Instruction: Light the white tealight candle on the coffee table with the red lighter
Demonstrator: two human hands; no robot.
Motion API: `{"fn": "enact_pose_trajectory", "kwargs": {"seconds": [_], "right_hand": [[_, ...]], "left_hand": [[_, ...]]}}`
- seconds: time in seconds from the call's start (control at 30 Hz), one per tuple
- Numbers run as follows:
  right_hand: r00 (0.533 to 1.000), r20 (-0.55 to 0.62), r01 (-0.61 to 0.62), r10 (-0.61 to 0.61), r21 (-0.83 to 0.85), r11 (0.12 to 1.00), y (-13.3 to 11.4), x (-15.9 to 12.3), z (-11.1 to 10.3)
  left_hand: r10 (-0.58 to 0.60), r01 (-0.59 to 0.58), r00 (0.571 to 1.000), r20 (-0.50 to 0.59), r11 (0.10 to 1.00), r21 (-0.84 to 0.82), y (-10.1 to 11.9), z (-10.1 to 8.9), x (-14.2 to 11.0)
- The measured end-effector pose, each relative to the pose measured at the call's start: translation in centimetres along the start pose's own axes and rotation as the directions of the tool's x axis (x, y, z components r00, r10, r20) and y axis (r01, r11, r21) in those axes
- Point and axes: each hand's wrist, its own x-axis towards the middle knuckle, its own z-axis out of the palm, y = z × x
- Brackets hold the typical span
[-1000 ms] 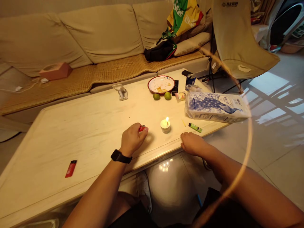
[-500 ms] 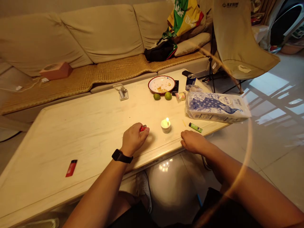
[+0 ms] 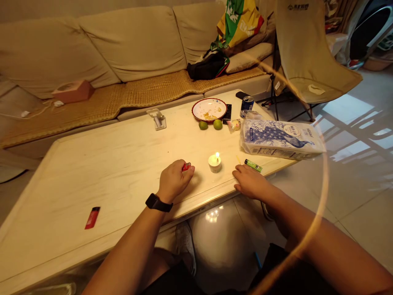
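Pale marble-look table [image 3: 101, 180] in a living room, beige sofa [image 3: 132, 45] behind, tiled floor [image 3: 362, 213] off right. Farther along the table: plate [image 3: 209, 110] with crumbs, two limes [image 3: 210, 125], blue can [image 3: 247, 105], wrapped tissue pack [image 3: 281, 139]; spare red lighter [image 3: 92, 217] off left. Lit candle [image 3: 214, 163] near the front edge. Small red lighter [image 3: 186, 166] clenched in left hand [image 3: 173, 181], tip pointing right at the candle, long axis lying across the table, short gap between. Right hand [image 3: 251, 184] released, fingers [image 3: 241, 179] resting open on the tabletop, just below green lighter [image 3: 253, 165].
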Motion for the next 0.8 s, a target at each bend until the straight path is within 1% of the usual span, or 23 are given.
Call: {"fn": "enact_pose_trajectory", "kwargs": {"seconds": [0.3,0.47,0.6,0.8], "right_hand": [[1.0,0.01,0.005,-0.005,0.0,1.0,-0.1,0.0,0.0],[0.999,0.031,-0.016,0.016,-0.001,1.0,-0.3,-0.1,-0.3],[1.0,0.023,-0.014,0.013,0.009,1.0,-0.6,-0.2,-0.6],[1.0,0.014,-0.013,0.013,-0.007,1.0,-0.7,-0.3,-0.5]], "left_hand": [[-0.004,0.004,1.0,0.019,1.0,0.016,0.3,0.0,0.1],[-0.002,0.001,1.0,0.017,0.999,0.047,0.3,0.1,0.1],[0.008,-0.009,1.0,0.018,0.999,0.051,0.3,0.3,0.2],[0.013,-0.014,1.0,0.022,0.999,0.045,1.4,0.4,0.7]]}}
